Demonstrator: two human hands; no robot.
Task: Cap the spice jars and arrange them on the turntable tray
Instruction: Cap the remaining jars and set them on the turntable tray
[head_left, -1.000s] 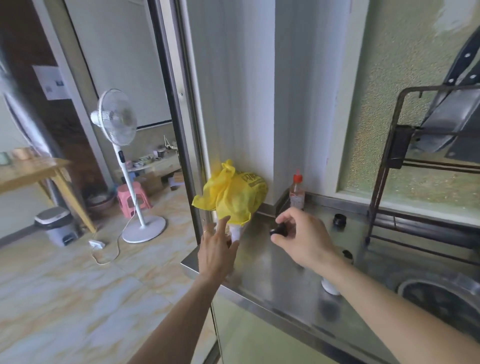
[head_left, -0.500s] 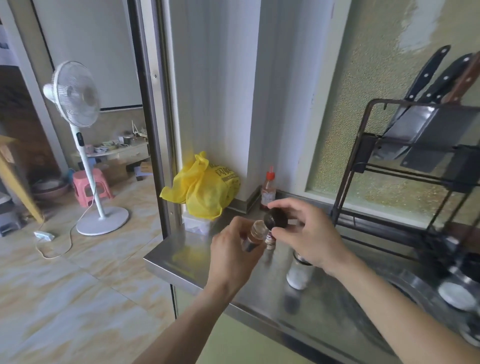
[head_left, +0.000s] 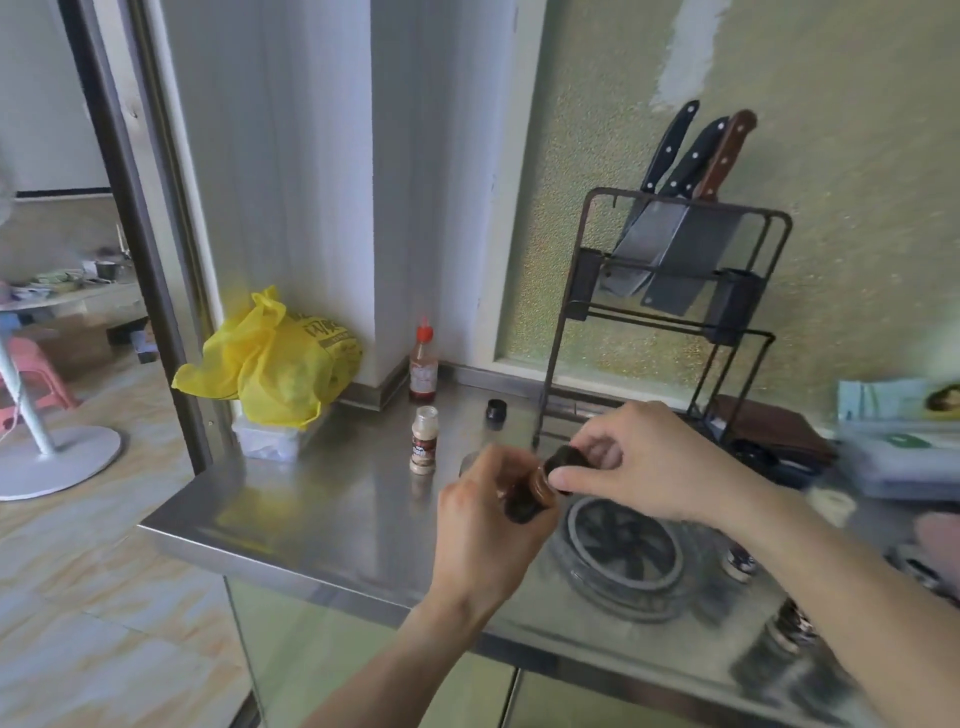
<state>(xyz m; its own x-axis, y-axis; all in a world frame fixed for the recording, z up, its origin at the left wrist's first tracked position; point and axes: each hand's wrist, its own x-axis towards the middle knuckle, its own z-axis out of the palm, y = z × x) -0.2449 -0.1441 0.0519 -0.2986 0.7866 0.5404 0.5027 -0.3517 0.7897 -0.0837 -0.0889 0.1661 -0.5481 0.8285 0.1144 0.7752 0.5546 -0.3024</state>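
Observation:
My left hand (head_left: 488, 530) grips a small dark spice jar (head_left: 527, 496), tilted with its mouth pointing up and right. My right hand (head_left: 649, 467) pinches a black cap (head_left: 563, 460) right at that mouth. The round clear turntable tray (head_left: 621, 558) lies on the steel counter just below and right of both hands. An uncapped jar of pale powder (head_left: 424, 439) stands upright left of the hands. A loose black cap (head_left: 496, 410) sits behind it near the rack. More jars (head_left: 789, 629) appear blurred at the right front.
A yellow plastic bag (head_left: 275, 364) rests on a white box at the counter's left end. A red-capped sauce bottle (head_left: 423, 369) stands against the wall. A black knife rack (head_left: 670, 312) holds cleavers behind the hands. The counter's front edge (head_left: 291, 564) drops to the tiled floor.
The view has swung right, bringing the turntable tray into sight. Both hands with jar and cap have moved right over the counter, and the cap now sits at the jar's mouth.

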